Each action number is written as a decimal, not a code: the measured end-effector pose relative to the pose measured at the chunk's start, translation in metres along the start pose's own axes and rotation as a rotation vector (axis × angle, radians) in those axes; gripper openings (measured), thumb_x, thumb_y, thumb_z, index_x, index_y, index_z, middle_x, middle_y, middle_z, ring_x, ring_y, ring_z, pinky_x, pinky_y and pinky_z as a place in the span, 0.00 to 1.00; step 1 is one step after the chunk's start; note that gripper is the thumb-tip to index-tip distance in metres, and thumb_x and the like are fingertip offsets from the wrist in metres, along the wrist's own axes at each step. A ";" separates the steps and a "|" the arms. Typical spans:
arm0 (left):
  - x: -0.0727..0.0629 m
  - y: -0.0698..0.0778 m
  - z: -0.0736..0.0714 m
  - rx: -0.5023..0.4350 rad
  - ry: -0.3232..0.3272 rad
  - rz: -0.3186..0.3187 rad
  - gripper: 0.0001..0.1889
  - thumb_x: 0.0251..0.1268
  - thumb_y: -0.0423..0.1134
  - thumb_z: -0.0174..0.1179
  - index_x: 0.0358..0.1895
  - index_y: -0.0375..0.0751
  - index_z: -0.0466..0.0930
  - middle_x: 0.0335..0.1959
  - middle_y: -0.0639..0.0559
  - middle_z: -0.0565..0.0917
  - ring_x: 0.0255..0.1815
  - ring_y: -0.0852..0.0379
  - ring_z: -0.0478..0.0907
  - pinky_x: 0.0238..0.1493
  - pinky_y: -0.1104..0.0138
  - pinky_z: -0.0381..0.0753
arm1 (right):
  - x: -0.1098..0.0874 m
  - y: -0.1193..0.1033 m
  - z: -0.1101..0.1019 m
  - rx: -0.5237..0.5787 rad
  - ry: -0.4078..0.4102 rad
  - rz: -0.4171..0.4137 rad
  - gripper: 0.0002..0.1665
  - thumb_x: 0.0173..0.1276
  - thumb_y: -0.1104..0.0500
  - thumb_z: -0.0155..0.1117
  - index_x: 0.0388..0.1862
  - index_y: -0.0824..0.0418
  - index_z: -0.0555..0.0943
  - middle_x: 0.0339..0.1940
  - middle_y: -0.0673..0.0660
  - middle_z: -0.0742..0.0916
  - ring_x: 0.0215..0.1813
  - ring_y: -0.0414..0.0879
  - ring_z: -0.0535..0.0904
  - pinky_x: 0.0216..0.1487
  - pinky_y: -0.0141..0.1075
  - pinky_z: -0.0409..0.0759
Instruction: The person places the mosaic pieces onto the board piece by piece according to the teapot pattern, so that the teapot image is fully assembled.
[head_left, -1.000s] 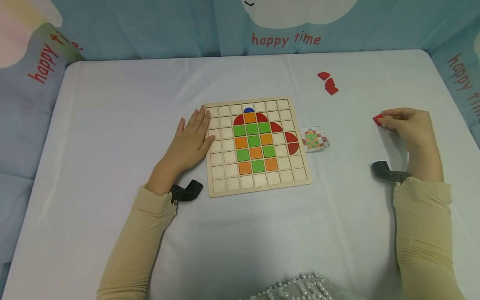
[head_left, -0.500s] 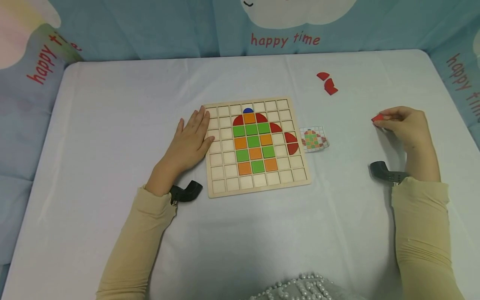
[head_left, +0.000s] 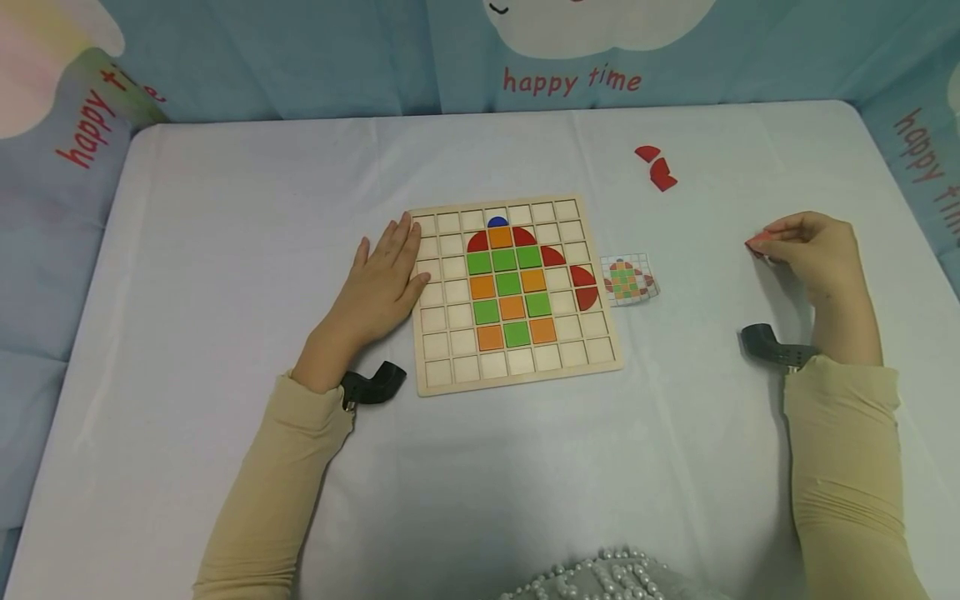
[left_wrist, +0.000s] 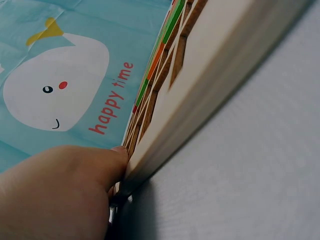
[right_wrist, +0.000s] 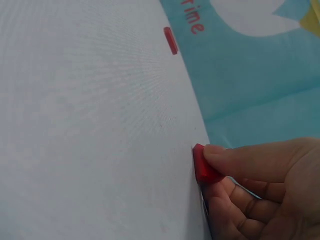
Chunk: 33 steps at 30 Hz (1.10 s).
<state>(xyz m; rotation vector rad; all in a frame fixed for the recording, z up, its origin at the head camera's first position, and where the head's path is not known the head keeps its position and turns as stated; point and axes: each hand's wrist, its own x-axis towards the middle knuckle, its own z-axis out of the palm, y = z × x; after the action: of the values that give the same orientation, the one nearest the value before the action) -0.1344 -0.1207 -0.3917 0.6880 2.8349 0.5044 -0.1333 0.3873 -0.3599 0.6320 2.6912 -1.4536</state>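
Observation:
With its fingers straight, my left hand (head_left: 378, 287) rests along the left edge of a wooden grid board (head_left: 450, 372); in the left wrist view the thumb (left_wrist: 107, 162) lies at the board's rim. The board bears green and orange squares, red quarter-round pieces and a blue half-round one (head_left: 497, 222). Off to the right, my right hand (head_left: 817, 254) pinches a small red tile (right_wrist: 205, 167) between thumb and fingers, close over the white cloth. The fingers cover part of this tile, so I cannot tell its full shape.
Several loose red pieces (head_left: 660, 173) lie on the cloth beyond the board's upper right corner. A small printed pattern card (head_left: 628, 279) sits against the board's right edge. Blue fabric (head_left: 330, 58) printed with "happy time" borders the table's back and sides.
My right hand has shifted slightly left, and the red tile in its fingers has turned so that less of its face shows. The left hand and the board stay as they were.

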 end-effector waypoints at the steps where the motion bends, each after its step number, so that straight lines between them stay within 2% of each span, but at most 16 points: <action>1: 0.000 0.000 0.000 0.001 0.001 0.000 0.34 0.77 0.50 0.36 0.75 0.36 0.36 0.76 0.44 0.35 0.76 0.49 0.32 0.70 0.49 0.29 | 0.000 0.000 0.000 0.017 -0.001 -0.001 0.13 0.60 0.67 0.67 0.26 0.48 0.79 0.17 0.34 0.81 0.22 0.28 0.77 0.25 0.21 0.72; 5: -0.001 0.000 0.000 0.004 -0.001 -0.001 0.34 0.77 0.50 0.36 0.75 0.36 0.36 0.76 0.44 0.36 0.76 0.48 0.33 0.70 0.49 0.29 | -0.001 -0.003 -0.001 0.040 -0.002 0.008 0.12 0.60 0.65 0.68 0.24 0.49 0.80 0.17 0.36 0.82 0.21 0.30 0.78 0.25 0.21 0.73; 8: -0.001 0.001 0.000 0.004 -0.002 -0.002 0.34 0.77 0.50 0.36 0.75 0.36 0.35 0.76 0.44 0.35 0.76 0.48 0.32 0.70 0.50 0.29 | -0.002 -0.006 -0.001 0.106 -0.014 0.024 0.10 0.59 0.65 0.69 0.24 0.51 0.81 0.17 0.38 0.83 0.20 0.32 0.79 0.26 0.21 0.74; 14: -0.001 0.001 -0.001 0.004 -0.004 -0.004 0.34 0.77 0.50 0.36 0.75 0.36 0.35 0.76 0.45 0.35 0.76 0.49 0.32 0.70 0.50 0.28 | -0.008 -0.018 0.002 0.399 -0.063 -0.005 0.07 0.53 0.70 0.72 0.24 0.61 0.82 0.19 0.48 0.86 0.22 0.37 0.82 0.24 0.25 0.78; 18: 0.000 0.001 -0.001 0.003 -0.006 -0.005 0.34 0.77 0.50 0.35 0.75 0.36 0.34 0.76 0.44 0.35 0.76 0.49 0.32 0.70 0.50 0.28 | -0.015 -0.029 0.007 0.552 -0.107 -0.036 0.07 0.51 0.73 0.72 0.25 0.67 0.81 0.21 0.54 0.86 0.22 0.42 0.83 0.25 0.27 0.80; 23: 0.000 0.001 -0.001 0.001 -0.006 -0.005 0.34 0.77 0.50 0.36 0.75 0.36 0.34 0.76 0.44 0.35 0.76 0.49 0.32 0.70 0.50 0.28 | -0.025 -0.043 0.014 0.598 -0.153 -0.101 0.07 0.52 0.74 0.71 0.26 0.70 0.81 0.21 0.56 0.86 0.22 0.44 0.83 0.26 0.29 0.81; 27: 0.000 0.000 -0.001 0.000 -0.006 -0.004 0.34 0.77 0.50 0.36 0.75 0.36 0.34 0.76 0.44 0.35 0.76 0.49 0.32 0.70 0.50 0.28 | -0.034 -0.055 0.021 0.617 -0.221 -0.153 0.05 0.54 0.76 0.68 0.27 0.71 0.81 0.22 0.58 0.86 0.23 0.46 0.83 0.29 0.30 0.82; 33: -0.001 0.001 -0.001 -0.003 -0.006 -0.004 0.34 0.77 0.50 0.36 0.75 0.36 0.35 0.76 0.44 0.35 0.76 0.49 0.32 0.70 0.50 0.28 | -0.044 -0.064 0.034 0.514 -0.309 -0.225 0.04 0.57 0.76 0.65 0.29 0.70 0.80 0.23 0.57 0.86 0.23 0.46 0.83 0.32 0.30 0.81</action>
<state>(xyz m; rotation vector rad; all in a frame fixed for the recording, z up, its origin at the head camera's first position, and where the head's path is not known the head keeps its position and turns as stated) -0.1338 -0.1206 -0.3909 0.6817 2.8292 0.5043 -0.1212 0.3141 -0.3189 0.0869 2.2142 -2.1215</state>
